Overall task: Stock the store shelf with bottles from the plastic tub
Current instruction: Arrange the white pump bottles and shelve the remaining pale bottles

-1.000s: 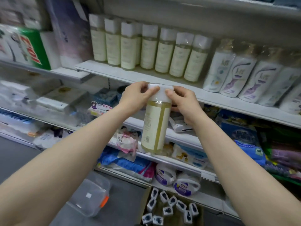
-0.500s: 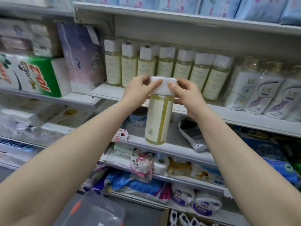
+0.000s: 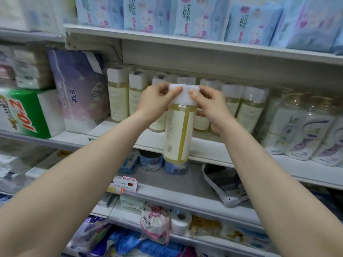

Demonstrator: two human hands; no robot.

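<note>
Both hands up: left hand, right hand pinching white cap, bottle hanging upright before shelf front edge, ready to join matching row behind.

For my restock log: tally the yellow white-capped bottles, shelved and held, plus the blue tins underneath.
Shelved yellow bottles, front row: 7
Held bottle, gripped by left hand and right hand: 1
Blue tins: 2
Total: 10
</note>
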